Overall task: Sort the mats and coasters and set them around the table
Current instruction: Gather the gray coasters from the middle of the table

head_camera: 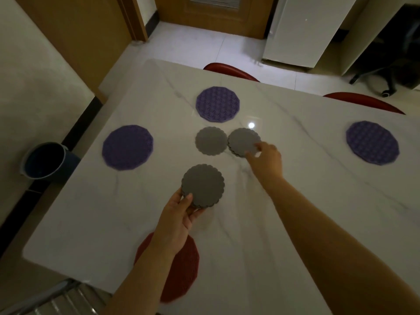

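Note:
My left hand [179, 214] grips a small stack of grey scalloped coasters [203, 185] just above the white marble table [295, 201]. My right hand [267, 159] reaches forward, its fingers on the near edge of another grey coaster stack [243, 142]. A single grey coaster [211, 140] lies flat just left of that stack. Three purple round mats lie on the table: one at the far middle [217, 103], one at the left [127, 147], one at the right [372, 142]. A red mat [184, 269] lies at the near edge, partly hidden by my left forearm.
Two red chair backs [229, 70] [363, 102] stand against the table's far side. A dark bucket [45, 161] sits on the floor at the left. A white cabinet [302, 30] and an office chair base [372, 78] are beyond the table.

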`<state>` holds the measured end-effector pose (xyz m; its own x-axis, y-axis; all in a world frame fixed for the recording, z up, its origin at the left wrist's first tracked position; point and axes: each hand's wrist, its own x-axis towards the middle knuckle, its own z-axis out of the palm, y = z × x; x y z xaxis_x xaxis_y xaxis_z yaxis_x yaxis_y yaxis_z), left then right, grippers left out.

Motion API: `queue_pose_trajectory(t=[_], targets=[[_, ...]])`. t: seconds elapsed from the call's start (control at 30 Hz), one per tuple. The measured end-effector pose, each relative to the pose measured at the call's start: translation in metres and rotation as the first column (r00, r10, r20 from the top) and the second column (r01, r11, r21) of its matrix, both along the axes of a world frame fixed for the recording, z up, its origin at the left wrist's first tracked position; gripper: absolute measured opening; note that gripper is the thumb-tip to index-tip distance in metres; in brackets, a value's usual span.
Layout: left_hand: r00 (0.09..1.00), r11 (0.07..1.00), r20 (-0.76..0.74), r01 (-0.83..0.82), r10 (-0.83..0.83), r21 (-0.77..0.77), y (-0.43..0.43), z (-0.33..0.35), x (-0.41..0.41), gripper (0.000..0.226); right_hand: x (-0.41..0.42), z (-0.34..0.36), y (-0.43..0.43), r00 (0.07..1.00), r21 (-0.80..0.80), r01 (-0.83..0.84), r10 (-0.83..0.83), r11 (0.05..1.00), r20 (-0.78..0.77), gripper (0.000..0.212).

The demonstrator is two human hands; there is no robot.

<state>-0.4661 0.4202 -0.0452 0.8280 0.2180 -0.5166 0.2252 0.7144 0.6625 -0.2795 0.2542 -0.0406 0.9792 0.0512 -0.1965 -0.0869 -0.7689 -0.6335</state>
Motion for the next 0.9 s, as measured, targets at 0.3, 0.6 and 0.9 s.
queue_pose_trajectory(t=[0.3, 0.6, 0.9], targets=[[0.998, 0.998, -0.031, -0.062, 0.062, -0.005, 0.007, 0.001, 0.016, 0.037, 0.058, -0.013, 0.019, 0.986, -0.434, -0.146, 0.096, 0.889, -0.135, 0.062], [0.995, 0.994, -0.021, -0.098, 0.097, -0.048, 0.000, -0.002, 0.030, 0.048, 0.036, -0.012, 0.010, 0.956, -0.231, -0.068, 0.129, 0.971, 0.262, 0.044], [0.994, 0.993, -0.051, -0.095, 0.092, -0.065, -0.003, -0.003, 0.027, 0.043, 0.004, 0.035, -0.023, 0.970, 0.511, 0.211, -0.242, 0.833, -0.006, 0.020]])
